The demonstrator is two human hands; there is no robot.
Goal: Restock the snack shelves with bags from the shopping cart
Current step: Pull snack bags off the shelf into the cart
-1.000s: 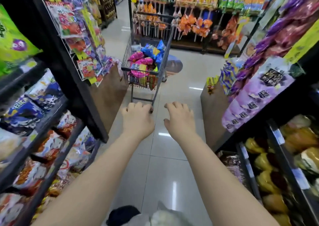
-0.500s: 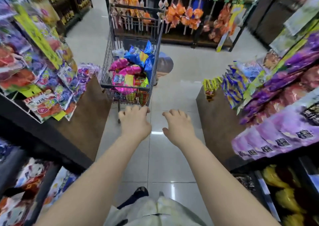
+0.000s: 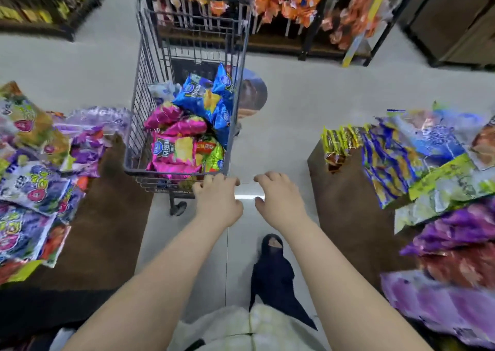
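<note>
A grey wire shopping cart [image 3: 139, 96] stands in the aisle straight ahead, holding pink snack bags [image 3: 171, 152], blue snack bags [image 3: 206, 96] and a green one. My left hand [image 3: 217, 200] reaches to the cart's near rim at its right corner, fingers loosely curled over the edge; whether they grip the rim is unclear. My right hand [image 3: 278, 200] hovers just right of the cart over the floor, fingers relaxed and holding nothing.
Snack shelves flank the aisle: purple and multicoloured bags on the left shelf [image 3: 40, 168], blue, yellow and purple bags on the right shelf [image 3: 428, 163]. Brown end panels [image 3: 345, 206] narrow the passage. A hanging-snack rack [image 3: 294, 2] stands across the far aisle. My foot [image 3: 272, 246] is on the tiled floor.
I have walked forward; the cart is now much closer and both hands have come up to its near rim. The shelves have slid past on both sides.
</note>
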